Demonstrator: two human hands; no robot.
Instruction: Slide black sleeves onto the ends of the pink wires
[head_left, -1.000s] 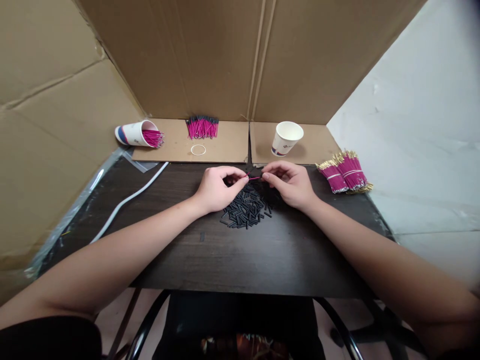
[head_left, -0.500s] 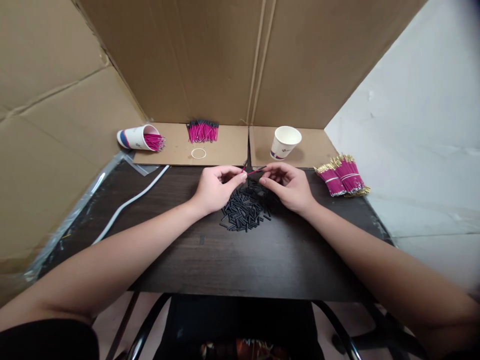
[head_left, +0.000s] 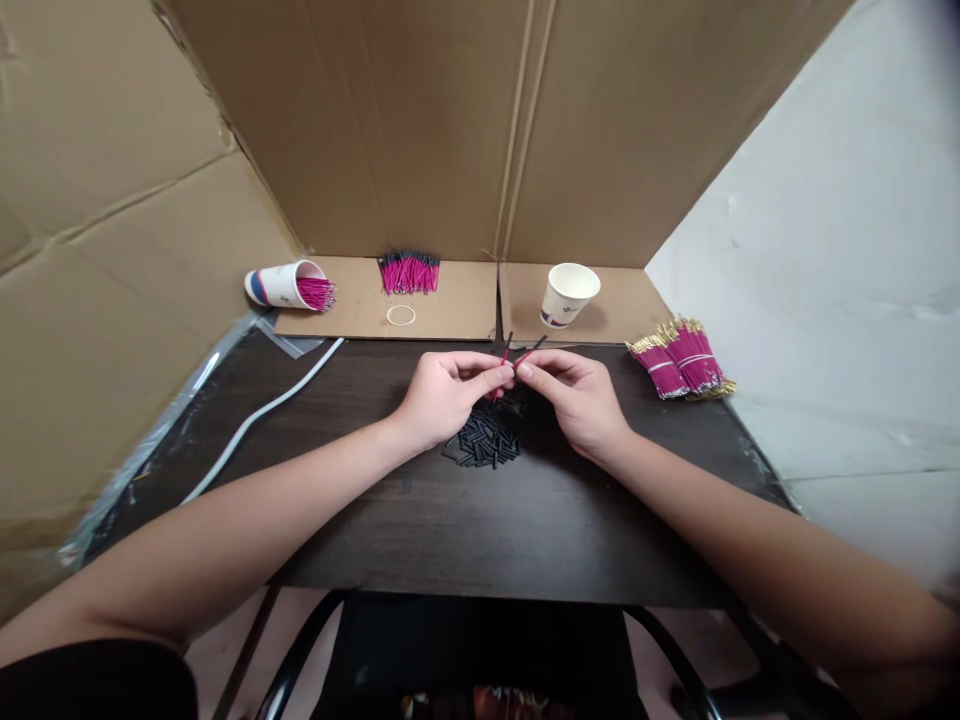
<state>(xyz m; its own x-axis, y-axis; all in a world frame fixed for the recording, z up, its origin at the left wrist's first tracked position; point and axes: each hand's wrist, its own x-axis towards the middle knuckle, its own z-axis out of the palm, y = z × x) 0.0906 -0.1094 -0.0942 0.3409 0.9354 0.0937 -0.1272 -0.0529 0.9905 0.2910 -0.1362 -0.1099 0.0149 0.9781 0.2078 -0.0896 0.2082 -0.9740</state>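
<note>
My left hand [head_left: 442,395] and my right hand [head_left: 577,395] meet fingertip to fingertip above a pile of short black tubes [head_left: 484,440] on the dark table [head_left: 465,510]. Both hands are closed in a pinch. Between them stick up two thin pink wires with black ends [head_left: 517,352], crossed in a V. Which hand holds which wire is hard to tell; each pinch touches them.
Two bundles of pink wires with gold tips [head_left: 679,358] lie at the right edge. On the cardboard at the back stand an upright paper cup [head_left: 568,295], a tipped cup holding pink wires [head_left: 289,286], a pink wire bundle [head_left: 409,272] and a rubber band [head_left: 400,315]. A white cable [head_left: 262,412] runs along the left.
The hands have closed together until the fingertips touch. The pink wires now point upward in a V instead of lying sideways between the hands. The camera view shifted slightly.
</note>
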